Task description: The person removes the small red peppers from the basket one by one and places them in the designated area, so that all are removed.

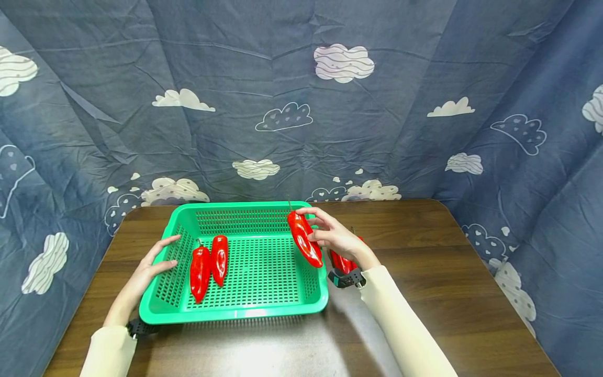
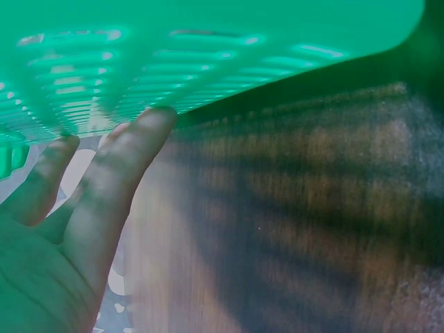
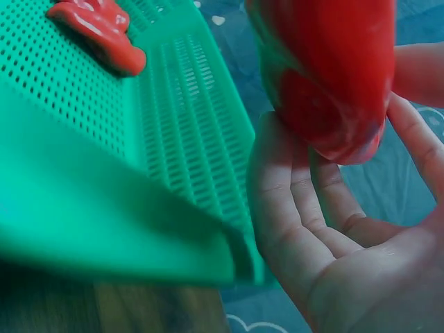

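Note:
My right hand grips a long red pepper over the right rim of a green plastic basket. In the right wrist view the fingers and thumb close around this glossy pepper. Two more red peppers, one left and one beside it, lie side by side on the basket floor at the left. At the basket's left side, my left hand rests with fingers extended along the rim. The left wrist view shows its fingertips at the basket's slotted outer wall.
Further red pepper lies on the brown wooden table right of the basket, partly hidden by the right hand and wrist. A dark blue curtain with cloud prints hangs behind the table's far edge.

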